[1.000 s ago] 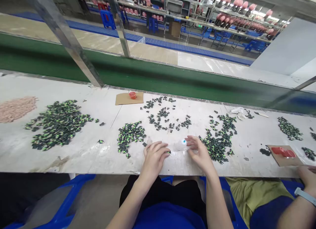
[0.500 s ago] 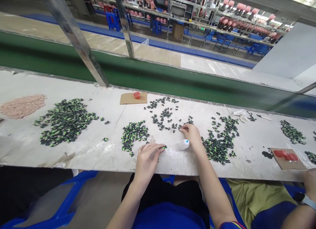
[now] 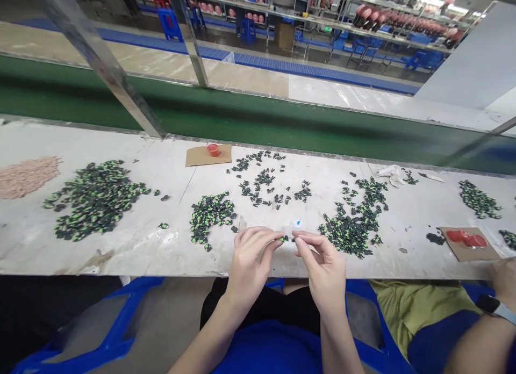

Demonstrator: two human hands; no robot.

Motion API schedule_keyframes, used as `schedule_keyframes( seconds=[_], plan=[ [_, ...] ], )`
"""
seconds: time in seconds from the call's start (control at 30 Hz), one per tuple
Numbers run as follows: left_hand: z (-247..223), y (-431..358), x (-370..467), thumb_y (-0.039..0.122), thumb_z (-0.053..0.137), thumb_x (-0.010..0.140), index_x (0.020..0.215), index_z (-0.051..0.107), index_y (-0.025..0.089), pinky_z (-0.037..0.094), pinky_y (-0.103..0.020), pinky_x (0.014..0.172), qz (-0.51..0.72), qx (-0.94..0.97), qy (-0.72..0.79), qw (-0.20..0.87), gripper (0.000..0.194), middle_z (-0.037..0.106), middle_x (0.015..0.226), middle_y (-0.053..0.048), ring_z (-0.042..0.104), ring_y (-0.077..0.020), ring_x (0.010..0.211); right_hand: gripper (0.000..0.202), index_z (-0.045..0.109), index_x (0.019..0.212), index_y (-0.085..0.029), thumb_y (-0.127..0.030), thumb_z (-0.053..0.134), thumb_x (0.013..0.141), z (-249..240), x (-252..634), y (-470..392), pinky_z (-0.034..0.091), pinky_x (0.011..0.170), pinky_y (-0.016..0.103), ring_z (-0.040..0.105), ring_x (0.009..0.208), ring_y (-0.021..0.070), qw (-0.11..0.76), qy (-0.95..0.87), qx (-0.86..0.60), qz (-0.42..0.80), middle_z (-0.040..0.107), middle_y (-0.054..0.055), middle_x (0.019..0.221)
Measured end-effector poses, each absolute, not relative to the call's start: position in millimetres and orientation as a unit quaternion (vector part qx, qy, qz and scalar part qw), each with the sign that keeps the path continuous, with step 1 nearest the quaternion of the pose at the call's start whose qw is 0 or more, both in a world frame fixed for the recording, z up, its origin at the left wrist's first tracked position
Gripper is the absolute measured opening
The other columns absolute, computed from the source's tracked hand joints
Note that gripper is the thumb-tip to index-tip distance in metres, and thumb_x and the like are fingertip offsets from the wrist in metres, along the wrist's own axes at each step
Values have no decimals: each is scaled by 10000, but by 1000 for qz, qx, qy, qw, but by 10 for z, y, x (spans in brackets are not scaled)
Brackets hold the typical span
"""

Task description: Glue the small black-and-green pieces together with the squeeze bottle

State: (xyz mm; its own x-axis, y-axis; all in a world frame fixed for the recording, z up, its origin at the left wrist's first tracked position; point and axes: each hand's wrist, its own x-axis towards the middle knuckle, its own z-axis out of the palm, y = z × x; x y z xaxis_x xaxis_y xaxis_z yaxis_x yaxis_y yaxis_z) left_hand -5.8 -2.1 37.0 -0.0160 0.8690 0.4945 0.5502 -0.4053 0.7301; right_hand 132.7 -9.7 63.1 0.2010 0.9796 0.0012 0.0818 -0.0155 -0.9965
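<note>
Holds a small black-and-green piece [image 3: 284,238] between the thumb and fingertips of the left hand [image 3: 252,256], closed to a narrow pinch. Grips a tiny dark piece [image 3: 293,239] the same way in the right hand [image 3: 325,264], near the left fingertips, with a slim gap between the two pieces. Cannot tell the exact shape of either, both being so small and partly covered by fingers. Works above a long white table [image 3: 141,256], near its front edge, with a blue-tipped white bottle [image 3: 298,223] just behind the hands and partly hidden. Faces a loose scatter of black pieces [image 3: 264,177] beyond the bottle. Has a black-and-green pile [image 3: 212,215] near the left hand, a larger heap [image 3: 99,202] farther left and a broad cluster [image 3: 355,234] beside the right hand. Shares the table with a pinkish mound [image 3: 28,176] at far left, a red cup [image 3: 213,149] on cardboard [image 3: 197,158] at the back, and, at far right, a co-worker's hand [image 3: 506,277] beside red containers [image 3: 478,241].
</note>
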Motion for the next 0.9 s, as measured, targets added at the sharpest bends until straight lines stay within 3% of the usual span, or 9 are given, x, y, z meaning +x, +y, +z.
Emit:
schedule_keyframes(
  seconds=[0.2,0.6,0.9],
  plan=[
    [378,-59,4,135,548,907,970,662,232,407,-348,822,482,703,503,144,163,720,844,-1,639,-166,837,218,704,757,-189,-407,717,750,538,1336,-64,590,702,319,700,742,194,522,-447,-551,473,729,42,741],
    [401,-106,42,54,523,872,924,649,209,434,-330,770,478,708,498,148,206,696,782,-3,609,-164,777,140,636,714,-197,-285,654,822,295,1278,-144,556,672,298,657,724,172,590,-515,-505,364,671,36,720],
    [376,-68,-23,91,494,911,951,648,221,374,-355,812,426,752,483,139,206,720,792,2,623,-173,818,100,717,828,-199,-283,681,788,265,1299,-155,595,710,309,698,758,184,570,-469,-527,420,724,47,796]
  ],
)
